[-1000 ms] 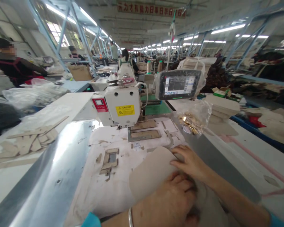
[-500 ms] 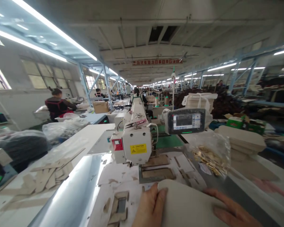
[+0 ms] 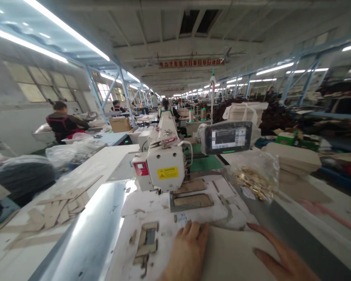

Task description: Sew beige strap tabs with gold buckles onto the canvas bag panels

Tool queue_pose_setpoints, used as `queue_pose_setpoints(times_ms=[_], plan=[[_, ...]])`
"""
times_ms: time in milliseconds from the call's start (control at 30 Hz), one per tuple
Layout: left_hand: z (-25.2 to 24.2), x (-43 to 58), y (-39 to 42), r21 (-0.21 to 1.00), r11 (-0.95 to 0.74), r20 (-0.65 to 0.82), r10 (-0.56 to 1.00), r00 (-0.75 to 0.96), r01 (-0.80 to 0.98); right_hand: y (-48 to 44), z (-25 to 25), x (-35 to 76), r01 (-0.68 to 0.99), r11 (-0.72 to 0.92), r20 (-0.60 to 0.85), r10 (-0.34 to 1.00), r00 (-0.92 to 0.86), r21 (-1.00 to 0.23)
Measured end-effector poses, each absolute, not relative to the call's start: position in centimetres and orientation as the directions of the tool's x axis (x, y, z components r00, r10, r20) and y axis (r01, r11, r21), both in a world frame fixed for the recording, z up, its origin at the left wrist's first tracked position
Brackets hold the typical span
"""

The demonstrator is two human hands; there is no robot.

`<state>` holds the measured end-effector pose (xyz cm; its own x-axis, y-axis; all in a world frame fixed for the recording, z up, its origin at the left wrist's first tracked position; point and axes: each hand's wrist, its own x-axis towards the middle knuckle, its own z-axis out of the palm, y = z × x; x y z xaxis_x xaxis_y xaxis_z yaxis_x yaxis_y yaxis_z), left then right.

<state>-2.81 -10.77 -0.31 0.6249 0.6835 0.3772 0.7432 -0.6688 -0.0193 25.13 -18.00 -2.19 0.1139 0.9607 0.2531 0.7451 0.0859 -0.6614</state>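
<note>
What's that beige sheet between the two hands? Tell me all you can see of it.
The beige sheet is plain and matte, perhaps leather or something similar. Its far edge lies over the white pattern-covered sheet; its near end runs out of the picture. The left hand touches its left edge, and the right hand is at its right side, thumb over it.

We looked forward and slightly down from one head-worn camera, our left hand (image 3: 188, 248) close at six o'clock, the banner (image 3: 191, 63) far off at twelve.
</note>
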Motion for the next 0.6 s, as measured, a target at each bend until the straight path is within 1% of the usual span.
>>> queue_pose_setpoints(times_ms=[67,100,133,167,200,233,267,300,333,367,400,433,467,500,533,567,600], plan=[[0.8,-3.1,-11.0,0.065,-0.739,0.409,0.633,0.658,0.671,-18.4,-1.3,24.3,0.726,0.045,0.202,0.97,0.131,-0.686],[1.4,-3.2,-11.3,0.134,-0.783,0.426,0.599,0.678,0.607,-18.4,-1.1,23.9,0.72,0.025,0.19,0.971,0.149,-0.693],[2.1,-3.3,-11.7,0.229,-0.821,0.439,0.567,0.697,0.523,-18.5,-1.0,23.7,0.715,0.008,0.183,0.969,0.168,-0.699],[2.8,-3.4,-12.2,0.351,-0.83,0.442,0.556,0.704,0.434,-18.5,-0.8,23.6,0.708,-0.005,0.182,0.965,0.189,-0.706],[3.5,-3.4,-12.8,0.491,-0.796,0.432,0.576,0.694,0.356,-18.5,-0.7,23.6,0.694,-0.012,0.19,0.958,0.213,-0.72],[4.2,-3.4,-13.4,0.63,-0.717,0.401,0.631,0.664,0.3,-18.6,-0.4,23.8,0.672,-0.01,0.204,0.95,0.238,-0.74],[4.7,-3.4,-13.8,0.743,-0.618,0.358,0.692,0.627,0.258,-18.8,0.0,24.0,0.646,0.003,0.221,0.941,0.257,-0.764],[5.0,-3.3,-14.2,0.826,-0.516,0.316,0.756,0.574,0.226,-19.1,0.5,24.2,0.611,0.021,0.233,0.934,0.27,-0.791],[5.1,-3.1,-14.4,0.882,-0.429,0.281,0.81,0.515,0.194,-19.5,1.1,24.4,0.559,0.032,0.218,0.938,0.271,-0.829],[5.0,-2.8,-14.3,0.919,-0.36,0.256,0.855,0.451,0.16,-20.0,1.7,24.5,0.48,0.024,0.169,0.95,0.261,-0.877],[4.6,-2.5,-14.2,0.945,-0.301,0.233,0.896,0.378,0.13,-20.5,2.3,24.4,0.373,-0.014,0.079,0.969,0.232,-0.928],[4.1,-2.2,-13.9,0.964,-0.243,0.201,0.931,0.306,0.108,-21.1,2.8,24.3,0.249,-0.089,-0.042,0.981,0.189,-0.964],[3.5,-2.0,-13.5,0.978,-0.185,0.157,0.957,0.243,0.099,-21.7,3.1,24.0,0.128,-0.189,-0.17,0.974,0.147,-0.974],[3.0,-1.8,-13.2,0.987,-0.125,0.101,0.973,0.208,0.106,-22.2,3.4,23.7,0.032,-0.294,-0.288,0.95,0.119,-0.955],[2.7,-1.6,-13.0,0.99,-0.069,0.042,0.977,0.211,0.122,-22.5,3.6,23.5,-0.032,-0.379,-0.38,0.918,0.115,-0.925],[2.5,-1.6,-12.9,0.989,-0.033,-0.004,0.968,0.253,0.141,-22.5,3.7,23.5,-0.069,-0.437,-0.442,0.886,0.139,-0.897],[2.6,-1.7,-12.9,0.987,-0.031,-0.024,0.942,0.334,0.158,-22.2,3.8,23.9,-0.089,-0.466,-0.474,0.861,0.184,-0.881]])
